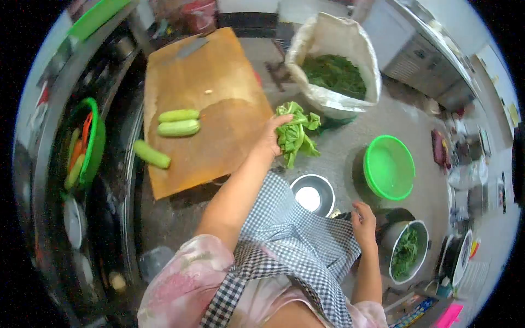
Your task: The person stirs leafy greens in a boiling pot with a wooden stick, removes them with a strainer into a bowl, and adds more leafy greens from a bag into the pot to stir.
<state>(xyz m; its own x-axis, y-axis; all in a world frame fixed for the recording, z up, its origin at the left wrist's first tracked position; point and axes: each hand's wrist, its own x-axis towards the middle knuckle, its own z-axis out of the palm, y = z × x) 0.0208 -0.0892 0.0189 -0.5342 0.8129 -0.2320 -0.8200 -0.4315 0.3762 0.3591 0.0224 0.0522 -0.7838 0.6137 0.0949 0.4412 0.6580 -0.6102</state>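
My left hand (270, 135) is closed around a bunch of leafy greens (297, 131), held over the floor just past the right edge of the wooden cutting board (219, 82). Two pale green zucchini (179, 128) lie side by side on the board, and a third zucchini (152, 154) rests across its left edge. Low on the right, my right hand (364, 223) is beside my checked apron, its fingers loosely bent and apart, with nothing visible in them. A metal pot (327, 192) stands on the floor between my hands, partly hidden by the apron.
A white sack (372, 65) of greens stands ahead. To the right are a green basin (389, 167) and a metal pot (425, 246) with cut leaves. A knife (191, 47) lies at the board's far end. A green basket (96, 147) of vegetables sits left.
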